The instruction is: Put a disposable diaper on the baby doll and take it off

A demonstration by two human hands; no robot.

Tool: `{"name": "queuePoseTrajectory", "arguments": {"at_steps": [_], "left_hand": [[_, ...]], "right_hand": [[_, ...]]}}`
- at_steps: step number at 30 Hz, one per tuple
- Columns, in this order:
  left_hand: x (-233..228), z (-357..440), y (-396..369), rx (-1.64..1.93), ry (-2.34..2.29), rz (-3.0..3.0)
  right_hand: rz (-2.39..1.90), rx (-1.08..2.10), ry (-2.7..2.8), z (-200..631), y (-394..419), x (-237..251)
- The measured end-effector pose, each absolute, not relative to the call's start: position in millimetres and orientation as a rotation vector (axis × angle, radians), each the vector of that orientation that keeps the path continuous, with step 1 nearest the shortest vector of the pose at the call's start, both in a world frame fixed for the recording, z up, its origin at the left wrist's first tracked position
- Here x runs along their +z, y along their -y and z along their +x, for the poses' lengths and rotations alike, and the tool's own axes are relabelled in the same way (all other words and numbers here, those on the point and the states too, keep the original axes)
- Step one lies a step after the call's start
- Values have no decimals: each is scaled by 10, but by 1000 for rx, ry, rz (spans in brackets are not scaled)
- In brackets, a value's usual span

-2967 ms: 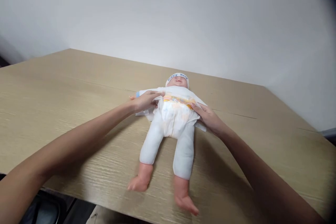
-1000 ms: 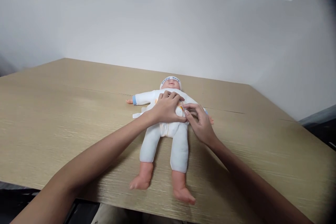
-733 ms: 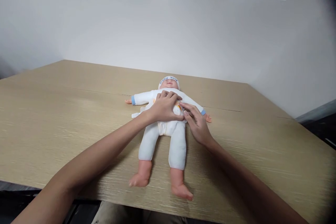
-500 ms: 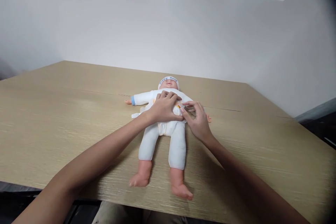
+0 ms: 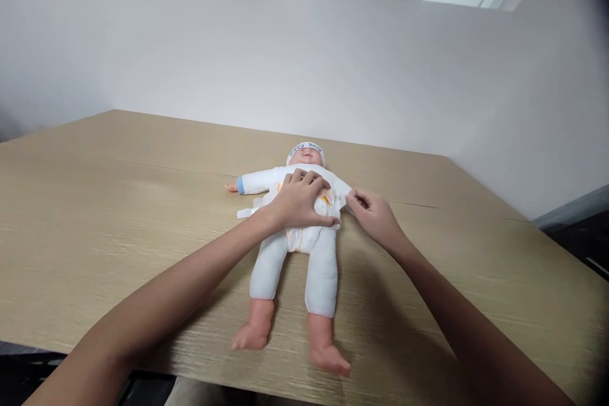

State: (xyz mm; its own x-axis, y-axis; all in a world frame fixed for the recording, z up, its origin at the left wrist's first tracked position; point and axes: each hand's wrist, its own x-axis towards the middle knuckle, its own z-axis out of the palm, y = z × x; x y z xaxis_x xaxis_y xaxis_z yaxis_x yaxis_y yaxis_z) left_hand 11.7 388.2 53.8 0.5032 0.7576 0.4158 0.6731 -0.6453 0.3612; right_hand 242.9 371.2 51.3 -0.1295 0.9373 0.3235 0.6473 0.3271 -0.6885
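Note:
A baby doll [image 5: 321, 285] in white clothes and a headband lies on its back, feet toward me. A white diaper [image 5: 298, 240] with orange marks is round its hips. My left hand [image 5: 301, 202] lies across the doll's belly and diaper front, thumb and fingers spread. At the doll's side, my right hand [image 5: 373, 212] has thumb and fingers pinched on a white diaper tab [image 5: 343, 196], drawn out from the waist. Another diaper tab [image 5: 247, 212] sticks out loose on the opposite side. My left hand hides part of the diaper's waist.
The doll rests on a wide wooden table [image 5: 118, 216] with a thin seam across it. A pale wall [image 5: 238, 57] rises behind the table's far edge. Dark objects show below the near edge.
My right hand has moved to the right, away from the diaper's front, with the tab now pinched and stretched out. The left hand stays on the doll's belly.

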Motion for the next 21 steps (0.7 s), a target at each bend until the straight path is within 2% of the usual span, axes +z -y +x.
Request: {"name": "queuePoseTrajectory", "arguments": {"at_steps": [7, 16, 21], "left_hand": [[558, 132, -3871, 777, -1274, 2628], [512, 139, -3924, 819, -1262, 2633], [519, 135, -3920, 826, -1246, 2618]], "right_hand": [[-1297, 891, 1596, 2648, -3657, 369], [-1236, 853, 1776, 2072, -3874, 468], [-1233, 837, 1773, 2035, -3838, 396]]}}
